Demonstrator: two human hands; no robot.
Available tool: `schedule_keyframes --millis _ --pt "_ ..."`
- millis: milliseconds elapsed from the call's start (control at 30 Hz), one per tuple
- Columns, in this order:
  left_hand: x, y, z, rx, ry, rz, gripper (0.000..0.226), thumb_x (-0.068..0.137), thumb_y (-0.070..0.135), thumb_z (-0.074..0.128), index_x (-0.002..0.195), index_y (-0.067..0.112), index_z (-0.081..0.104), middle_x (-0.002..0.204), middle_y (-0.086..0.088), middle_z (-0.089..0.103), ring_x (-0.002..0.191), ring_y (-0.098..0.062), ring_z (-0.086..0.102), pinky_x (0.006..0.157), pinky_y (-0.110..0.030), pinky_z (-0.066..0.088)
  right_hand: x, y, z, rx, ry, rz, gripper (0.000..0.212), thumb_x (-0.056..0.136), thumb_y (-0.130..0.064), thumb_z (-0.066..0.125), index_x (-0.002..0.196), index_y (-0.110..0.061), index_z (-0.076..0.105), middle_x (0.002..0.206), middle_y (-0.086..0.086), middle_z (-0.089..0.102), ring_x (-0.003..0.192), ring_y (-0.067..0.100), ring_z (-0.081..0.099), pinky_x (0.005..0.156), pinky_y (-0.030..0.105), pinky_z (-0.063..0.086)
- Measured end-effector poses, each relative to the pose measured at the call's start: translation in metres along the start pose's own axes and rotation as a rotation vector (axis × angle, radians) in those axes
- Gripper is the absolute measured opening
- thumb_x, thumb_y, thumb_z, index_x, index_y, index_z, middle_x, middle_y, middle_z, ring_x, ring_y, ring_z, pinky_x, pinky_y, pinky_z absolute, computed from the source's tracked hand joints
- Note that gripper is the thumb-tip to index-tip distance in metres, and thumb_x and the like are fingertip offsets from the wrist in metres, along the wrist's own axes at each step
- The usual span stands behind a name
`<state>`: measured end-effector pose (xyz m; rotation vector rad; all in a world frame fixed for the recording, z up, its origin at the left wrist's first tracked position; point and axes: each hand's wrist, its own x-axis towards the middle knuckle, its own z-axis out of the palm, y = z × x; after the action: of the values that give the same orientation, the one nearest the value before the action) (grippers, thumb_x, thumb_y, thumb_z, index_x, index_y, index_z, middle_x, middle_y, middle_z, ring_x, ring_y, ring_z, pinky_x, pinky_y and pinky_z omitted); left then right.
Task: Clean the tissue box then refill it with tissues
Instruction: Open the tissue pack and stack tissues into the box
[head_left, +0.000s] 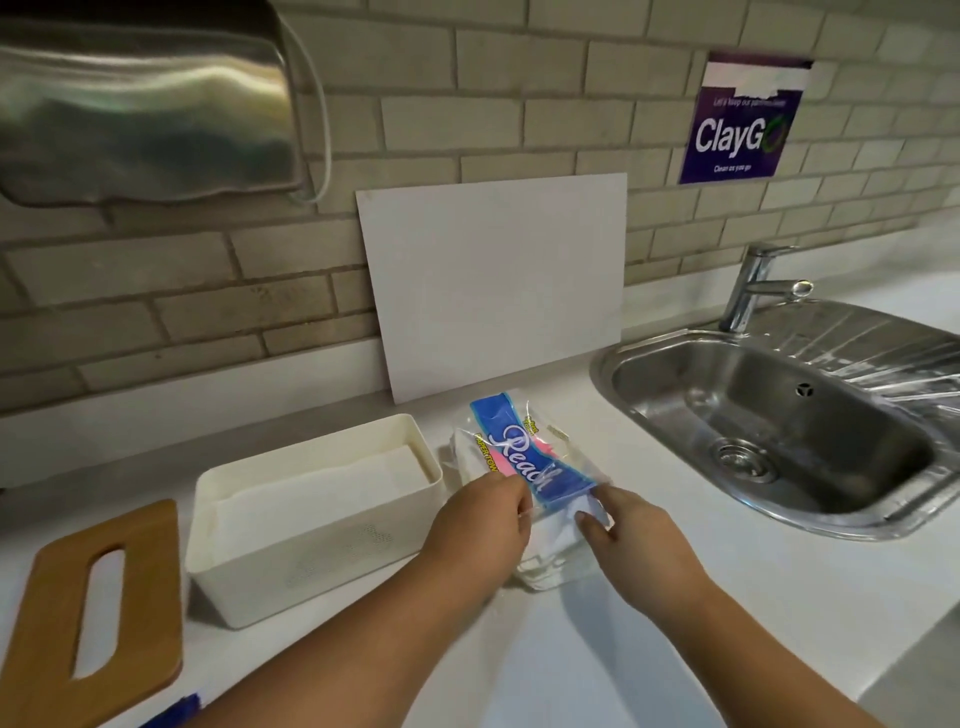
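Left hand (480, 525), right hand (631, 538) pinching tissue pack (524, 457) (plastic-wrapped), box (311, 564) holding tissues (322, 493)

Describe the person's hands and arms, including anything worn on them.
Nothing is worn. The left hand and the right hand have no gloves and no rings that show, and neither wrist has a watch or bracelet. No sleeve shows anywhere up to the frame's lower edge. The one fingernail in clear view, on the right hand, looks short and unpainted.

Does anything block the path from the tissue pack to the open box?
Nothing visible does. The white plastic tissue box sits open just left of the blue-labelled tissue pack, its wooden slotted lid lying further left.
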<state>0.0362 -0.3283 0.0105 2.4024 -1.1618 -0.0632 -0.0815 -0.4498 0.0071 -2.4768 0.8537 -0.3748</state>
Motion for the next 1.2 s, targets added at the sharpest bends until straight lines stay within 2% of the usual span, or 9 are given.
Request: schedule_keyframes --millis 233,433,533,667,767,833,933,1067,1200 --pt "0.001 0.0 0.0 -0.007 0.013 0.031 0.007 0.09 0.021 0.053 0.089 0.022 0.06 0.096 0.003 0.061 0.085 -0.02 0.057 0.074 -0.032 0.049 0.014 -0.013 0.011 0.421 0.051 0.298 0.03 0.084 -0.026 0.064 0.113 -0.018 0.064 0.095 0.0 0.066 0.082 0.016 0.058 0.066 0.026 0.043" --pt "0.002 0.0 0.0 -0.033 0.015 0.014 0.01 0.089 0.017 0.052 0.089 0.02 0.061 0.097 0.001 0.064 0.086 -0.021 0.058 0.075 -0.03 0.049 0.016 -0.023 0.009 0.776 -0.008 0.509 0.017 0.088 -0.012 0.047 0.099 -0.011 0.06 0.083 -0.001 0.057 0.075 0.012 0.05 0.064 0.03 0.043" --pt "0.001 0.001 -0.001 -0.051 0.017 0.01 0.01 0.088 0.017 0.052 0.09 0.021 0.061 0.098 0.002 0.065 0.087 -0.02 0.058 0.074 -0.029 0.048 0.016 -0.02 0.013 0.722 0.002 0.478 0.015 0.087 -0.021 0.055 0.099 -0.013 0.06 0.086 0.001 0.06 0.075 0.013 0.055 0.059 0.026 0.044" --pt "0.002 0.001 -0.001 -0.063 0.022 0.011 0.012 0.087 0.016 0.052 0.089 0.023 0.061 0.097 0.004 0.065 0.086 -0.018 0.058 0.074 -0.027 0.047 0.019 -0.014 0.023 0.505 0.036 0.396 0.029 0.078 -0.034 0.07 0.098 -0.014 0.064 0.098 0.009 0.062 0.076 0.019 0.06 0.052 0.024 0.041" --pt "0.002 0.0 0.0 -0.073 0.025 0.002 0.011 0.087 0.017 0.052 0.09 0.022 0.062 0.096 0.004 0.066 0.086 -0.019 0.059 0.075 -0.03 0.051 0.022 -0.013 0.024 0.615 0.057 0.446 0.024 0.087 -0.026 0.059 0.105 -0.011 0.062 0.103 0.012 0.062 0.083 0.02 0.059 0.059 0.026 0.044" --pt "0.002 -0.001 0.001 -0.08 0.029 -0.004 0.012 0.087 0.018 0.052 0.091 0.022 0.063 0.095 0.003 0.067 0.086 -0.02 0.06 0.076 -0.03 0.052 0.022 -0.014 0.019 0.715 0.059 0.469 0.016 0.092 -0.02 0.049 0.099 -0.008 0.059 0.095 0.011 0.062 0.081 0.02 0.056 0.062 0.029 0.044" --pt "0.002 -0.001 0.001 -0.086 0.034 -0.013 0.012 0.087 0.019 0.052 0.092 0.022 0.063 0.095 0.004 0.068 0.086 -0.019 0.06 0.076 -0.03 0.052 0.019 -0.012 0.015 0.776 0.035 0.446 0.016 0.093 -0.029 0.051 0.096 -0.015 0.058 0.086 0.002 0.06 0.074 0.011 0.054 0.058 0.024 0.041" --pt "0.002 0.001 0.002 -0.097 0.032 -0.011 0.013 0.089 0.019 0.051 0.091 0.023 0.063 0.096 0.004 0.067 0.087 -0.019 0.061 0.075 -0.029 0.051 0.017 -0.009 0.024 0.561 0.039 0.366 0.031 0.083 -0.041 0.066 0.103 -0.017 0.062 0.102 0.006 0.065 0.083 0.017 0.061 0.066 0.028 0.047" --pt "0.002 -0.001 0.002 -0.146 0.055 -0.046 0.012 0.09 0.019 0.052 0.09 0.024 0.063 0.092 0.005 0.068 0.083 -0.017 0.06 0.073 -0.029 0.051 0.019 -0.006 0.022 0.666 -0.004 0.406 0.023 0.088 -0.025 0.055 0.108 -0.015 0.06 0.112 0.01 0.059 0.097 0.022 0.056 0.076 0.031 0.045"
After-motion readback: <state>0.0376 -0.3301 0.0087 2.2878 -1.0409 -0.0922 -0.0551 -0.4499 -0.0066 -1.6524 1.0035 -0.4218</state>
